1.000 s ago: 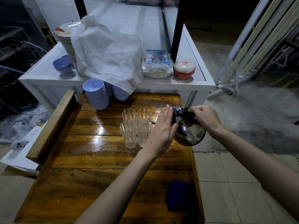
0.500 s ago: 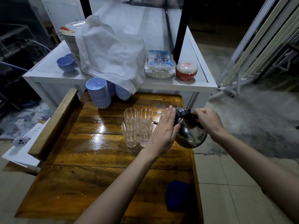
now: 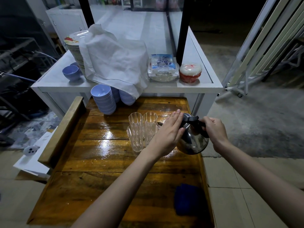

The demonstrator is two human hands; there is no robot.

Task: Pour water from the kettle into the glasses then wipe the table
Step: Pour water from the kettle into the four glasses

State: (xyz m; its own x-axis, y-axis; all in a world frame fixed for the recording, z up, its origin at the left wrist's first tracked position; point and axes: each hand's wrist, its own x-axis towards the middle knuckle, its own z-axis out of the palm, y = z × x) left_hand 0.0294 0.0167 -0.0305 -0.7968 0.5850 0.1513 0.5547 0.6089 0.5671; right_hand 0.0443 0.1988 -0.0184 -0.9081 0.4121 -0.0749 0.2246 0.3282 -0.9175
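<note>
Looking down from the head camera, a rounded, mirror-bright steel kettle (image 3: 192, 142) with a black plastic lid and handle tilts at the right edge of a glossy, wet-looking plank table (image 3: 98, 162). Its thin spout points at four clear ribbed glasses (image 3: 141, 129), clustered upright at the table's middle. The right hand (image 3: 213, 127) curls its fingers round the black handle. The left hand (image 3: 166, 135) lies flat against the kettle's lid side, fingers straight and pressed together. A soft dark blue cloth (image 3: 187, 199) sits folded at the near right corner. Stacked pale blue bowls (image 3: 103, 99) stand at the far edge. Behind, a crumpled white cloth (image 3: 115, 63) drapes over a white counter (image 3: 54, 81).
</note>
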